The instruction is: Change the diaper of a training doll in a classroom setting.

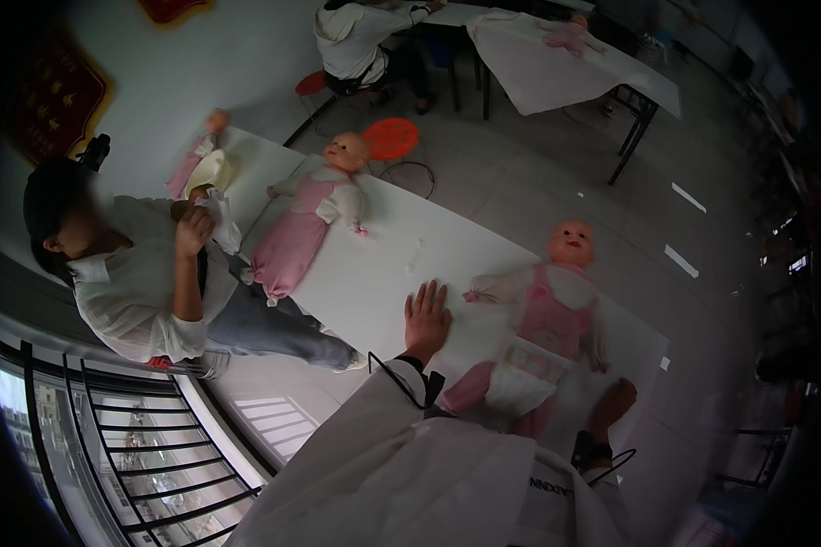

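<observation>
My left hand [427, 319] lies palm down on the white table [383, 301], fingers a little apart, holding nothing. To its right a baby doll [554, 308] in pink and white clothes lies on its back, with a white patterned diaper [528, 375] around its hips, over the pink trousers. My right hand [616, 403] is at the doll's other side, near the table's edge; it is dim and blurred, and its fingers are not clearly seen. A small transparent strip [415, 256] lies on the table beyond my left hand.
Another baby doll [304, 219] lies farther left. A person [137, 273] sits there holding a white cloth [224, 222] near a pale yellow bowl [209, 172] and a third doll [191, 161]. An orange stool [391, 139] stands behind the table. Another person [352, 41] sits at a farther table.
</observation>
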{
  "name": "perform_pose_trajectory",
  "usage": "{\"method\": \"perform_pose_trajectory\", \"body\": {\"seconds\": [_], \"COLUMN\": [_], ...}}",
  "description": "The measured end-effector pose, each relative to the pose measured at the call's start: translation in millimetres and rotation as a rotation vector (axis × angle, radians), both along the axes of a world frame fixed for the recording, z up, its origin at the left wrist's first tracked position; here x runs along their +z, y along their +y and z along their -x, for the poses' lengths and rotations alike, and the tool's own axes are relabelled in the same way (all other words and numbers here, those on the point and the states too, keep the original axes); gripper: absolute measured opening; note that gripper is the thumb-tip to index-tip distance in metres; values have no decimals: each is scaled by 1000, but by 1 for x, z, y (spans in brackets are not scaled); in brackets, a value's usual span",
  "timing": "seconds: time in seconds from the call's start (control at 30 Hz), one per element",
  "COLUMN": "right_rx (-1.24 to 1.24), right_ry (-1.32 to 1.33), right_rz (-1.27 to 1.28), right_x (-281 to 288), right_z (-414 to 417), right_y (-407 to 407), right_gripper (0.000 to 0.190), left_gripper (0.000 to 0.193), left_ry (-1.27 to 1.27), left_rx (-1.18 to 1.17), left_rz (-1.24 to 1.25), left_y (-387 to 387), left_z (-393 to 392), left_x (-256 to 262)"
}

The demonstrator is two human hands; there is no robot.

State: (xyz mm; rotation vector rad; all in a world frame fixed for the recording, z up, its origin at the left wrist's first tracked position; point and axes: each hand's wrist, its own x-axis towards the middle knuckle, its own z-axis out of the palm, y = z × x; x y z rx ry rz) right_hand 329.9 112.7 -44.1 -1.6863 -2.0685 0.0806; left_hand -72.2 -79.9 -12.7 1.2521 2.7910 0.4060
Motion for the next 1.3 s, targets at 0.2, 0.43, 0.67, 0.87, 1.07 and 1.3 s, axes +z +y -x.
{"method": "perform_pose_trajectory", "body": {"seconds": [0.2,0.43,0.67,0.87,1.07,1.3], "right_rx": [41,63,34,-3,9,6], "right_ry": [84,72,94,113,108,154], "right_rz": [-35,-105,-94,-86,-30,-113], "right_x": [15,14,12,11,18,3], "right_z": [24,16,14,17,20,15], "right_y": [-6,-2,-4,-1,5,-9], "right_gripper": [18,19,18,18,19,17], "left_gripper": [54,52,53,53,53,55], "left_ry": [40,33,64,57,67,0], "left_rx": [0,-2,-2,-7,-19,-28], "left_rz": [0,34,61,65,32,-5], "left_y": [-7,2,-2,2,7,-6], "left_z": [9,6,4,6,9,3], "left_x": [-3,-4,-5,-7,4,1]}}
